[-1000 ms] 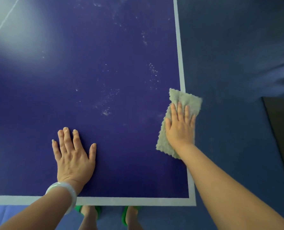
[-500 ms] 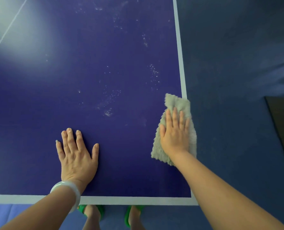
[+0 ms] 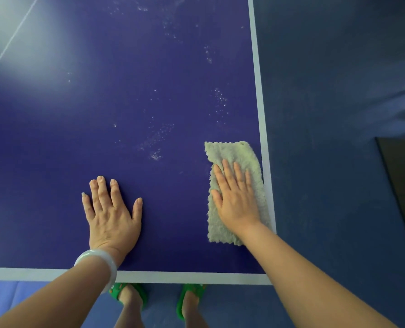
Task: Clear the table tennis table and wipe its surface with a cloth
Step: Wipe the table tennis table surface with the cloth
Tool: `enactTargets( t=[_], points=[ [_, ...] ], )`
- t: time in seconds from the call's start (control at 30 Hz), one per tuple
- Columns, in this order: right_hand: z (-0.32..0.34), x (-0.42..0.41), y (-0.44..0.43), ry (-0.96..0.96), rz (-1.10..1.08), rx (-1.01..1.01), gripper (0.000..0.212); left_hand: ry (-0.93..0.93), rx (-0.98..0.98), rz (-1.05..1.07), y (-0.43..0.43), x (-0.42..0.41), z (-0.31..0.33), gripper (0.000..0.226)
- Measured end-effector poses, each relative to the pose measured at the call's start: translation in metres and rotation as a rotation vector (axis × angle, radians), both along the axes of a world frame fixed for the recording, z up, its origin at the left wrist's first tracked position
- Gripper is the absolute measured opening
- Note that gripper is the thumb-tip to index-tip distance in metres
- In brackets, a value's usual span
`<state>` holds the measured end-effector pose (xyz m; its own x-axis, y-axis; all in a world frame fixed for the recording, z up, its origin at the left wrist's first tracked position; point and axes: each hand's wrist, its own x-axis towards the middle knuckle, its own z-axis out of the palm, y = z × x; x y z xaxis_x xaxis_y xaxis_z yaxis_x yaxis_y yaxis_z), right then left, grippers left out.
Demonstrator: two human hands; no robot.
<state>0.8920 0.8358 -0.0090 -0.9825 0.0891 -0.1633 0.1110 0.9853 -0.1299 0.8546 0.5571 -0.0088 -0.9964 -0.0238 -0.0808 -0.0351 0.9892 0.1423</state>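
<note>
your right hand (image 3: 235, 200) lies flat on the grey fleecy cloth (image 3: 232, 152), palm down, fingers straight and close together, gripping nothing. it presses the cloth rather than pinching it, which spreads the load over a broad patch so that more fabric meets the surface on each pass. the cloth lies as a long strip near the right-hand corner of the table tennis table (image 3: 102, 114), and its right edge overlaps the white side line (image 3: 259, 91) and comes about to the table's rim, which looks like a way to catch the border as well as the blue field. your left hand (image 3: 113, 214) is spread flat too, fingers fanned, resting bare on the blue top well to the left of the cloth and holding nothing. i judge it is there as a prop for your weight while you lean over the near end line (image 3: 173, 278). a pale bangle (image 3: 97, 263) sits on that wrist. ahead of both hands, pale specks (image 3: 155, 155) lie scattered over the blue, some between your hands and more further up toward the side line, so wiping is the step in hand and looks far from finished. your green sandals (image 3: 115, 292) show below the table end on the blue floor (image 3: 326, 114), and a dark mat (image 3: 404, 197) lies off to the right.
</note>
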Motion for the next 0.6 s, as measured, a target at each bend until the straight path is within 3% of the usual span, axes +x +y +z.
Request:
enactTargets(
  t=[0.17,0.33,0.5,0.6],
  points=[
    [0.001,-0.007,0.016,-0.009,-0.315,0.039,0.068,0.001,0.0,-0.003,0.0,0.0,-0.001,0.085],
    [0.005,0.0,0.007,-0.021,0.019,-0.011,0.063,0.018,0.03,-0.001,0.0,0.001,-0.001,0.085],
    [0.001,-0.006,0.063,-0.022,-0.291,-0.032,0.061,0.02,0.028,-0.003,0.0,0.001,-0.002,0.085],
    [-0.002,-0.015,0.056,-0.019,-0.332,-0.013,0.062,0.015,0.021,-0.007,0.0,0.001,-0.003,0.085]
  ],
)
